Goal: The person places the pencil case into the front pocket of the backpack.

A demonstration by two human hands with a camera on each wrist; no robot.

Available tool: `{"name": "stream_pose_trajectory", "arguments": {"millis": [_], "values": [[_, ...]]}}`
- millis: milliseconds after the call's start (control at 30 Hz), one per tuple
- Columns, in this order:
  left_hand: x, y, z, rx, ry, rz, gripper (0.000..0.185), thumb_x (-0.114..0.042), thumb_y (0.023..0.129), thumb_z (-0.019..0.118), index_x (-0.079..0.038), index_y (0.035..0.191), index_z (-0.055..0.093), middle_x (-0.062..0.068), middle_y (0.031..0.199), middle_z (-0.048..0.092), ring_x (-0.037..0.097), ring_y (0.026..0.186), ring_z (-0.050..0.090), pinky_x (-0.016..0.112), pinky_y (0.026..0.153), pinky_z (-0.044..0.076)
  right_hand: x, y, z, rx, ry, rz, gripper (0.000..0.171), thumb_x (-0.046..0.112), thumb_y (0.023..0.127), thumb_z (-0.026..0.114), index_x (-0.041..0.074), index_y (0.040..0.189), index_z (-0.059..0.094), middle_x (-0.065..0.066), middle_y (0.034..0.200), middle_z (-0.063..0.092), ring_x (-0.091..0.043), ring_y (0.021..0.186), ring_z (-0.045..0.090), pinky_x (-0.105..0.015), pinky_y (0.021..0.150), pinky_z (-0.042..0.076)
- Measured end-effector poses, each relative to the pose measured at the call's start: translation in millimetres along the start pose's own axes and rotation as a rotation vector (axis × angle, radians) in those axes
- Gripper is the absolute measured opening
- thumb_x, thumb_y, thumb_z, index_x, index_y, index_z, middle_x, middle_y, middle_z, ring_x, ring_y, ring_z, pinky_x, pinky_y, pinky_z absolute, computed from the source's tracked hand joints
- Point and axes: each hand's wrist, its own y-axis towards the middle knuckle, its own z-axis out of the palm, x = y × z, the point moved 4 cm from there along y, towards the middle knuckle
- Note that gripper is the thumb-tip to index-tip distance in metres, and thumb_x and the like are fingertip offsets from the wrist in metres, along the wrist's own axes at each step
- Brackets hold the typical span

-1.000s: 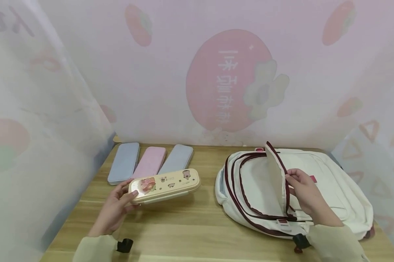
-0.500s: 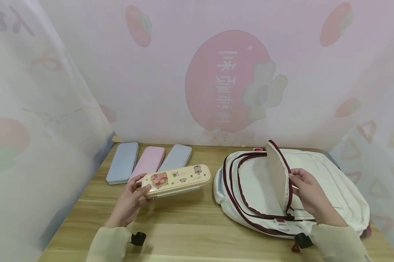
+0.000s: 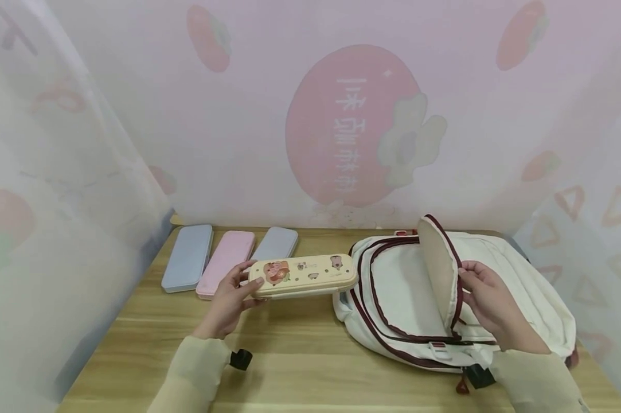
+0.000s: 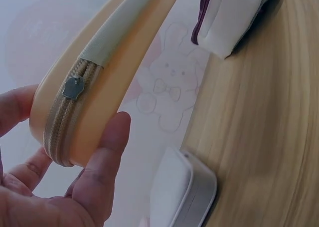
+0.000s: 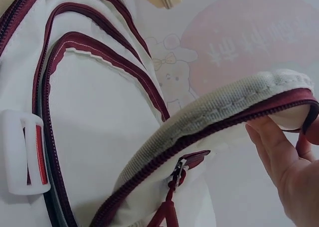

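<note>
A cream zippered pencil case (image 3: 305, 275) with bear stickers hangs above the table, its far end just reaching the left edge of the white backpack (image 3: 516, 287). My left hand (image 3: 234, 298) grips its near end, thumb on the lid; in the left wrist view the case's zipper (image 4: 74, 87) faces the camera. The backpack lies flat with its front pocket unzipped. My right hand (image 3: 488, 292) pinches the maroon-edged pocket flap (image 3: 441, 275) and holds it upright. In the right wrist view the pocket opening (image 5: 104, 122) shows pale lining, and fingers (image 5: 279, 152) hold the flap's edge.
Behind my left hand lie a blue case (image 3: 188, 258), a pink case (image 3: 227, 261) and a pale grey-blue case (image 3: 276, 244), the last partly covered by the pencil case. A printed curtain (image 3: 238, 143) surrounds the wooden table (image 3: 300, 355).
My left hand has carried the pencil case rightward, from in front of the flat cases to the backpack's left edge. My right hand keeps holding the flap up, with little movement.
</note>
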Motion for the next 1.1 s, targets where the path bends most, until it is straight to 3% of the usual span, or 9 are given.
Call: {"name": "stream_pose_trajectory", "arguments": {"millis": [233,467,900,1100], "values": [[11.8,0.3,24.9,0.039,-0.006,-0.046,0.055,-0.002,0.104,0.057,-0.002,0.155,0.036,0.021,0.130,0.042,0.016,0.090,0.061,0.029,0.073,0.060,-1,2,3,0.006,0.113,-0.029,0.012,0.005,0.111,0.043,0.004,0.104,0.052,0.002,0.095,0.059,-0.008,0.085,0.060,-0.024,0.070,0.053],[18.6,-1.8,42.3,0.068,-0.048,-0.038,0.054,0.001,0.102,0.060,-0.001,0.152,0.041,0.021,0.128,0.044,0.019,0.089,0.062,0.029,0.071,0.059,2,2,12,0.025,0.208,-0.058,0.017,0.002,0.110,0.040,0.006,0.102,0.054,0.001,0.092,0.061,-0.007,0.082,0.061,-0.023,0.068,0.053],[20.8,-2.5,75.4,0.127,-0.019,-0.036,0.053,0.003,0.099,0.063,0.003,0.149,0.045,0.026,0.133,0.044,0.020,0.090,0.064,0.046,0.077,0.062,5,2,21,0.042,0.206,-0.035,0.015,0.003,0.111,0.041,0.005,0.103,0.054,0.000,0.095,0.062,-0.008,0.085,0.063,-0.024,0.070,0.055],[24.7,-2.6,88.5,0.160,0.008,-0.035,0.054,0.002,0.098,0.066,0.002,0.148,0.047,0.027,0.135,0.045,0.022,0.090,0.062,0.044,0.074,0.061,4,1,21,0.027,0.202,-0.008,0.016,0.003,0.111,0.041,0.006,0.102,0.054,0.001,0.094,0.062,-0.008,0.085,0.063,-0.024,0.070,0.055]]}}
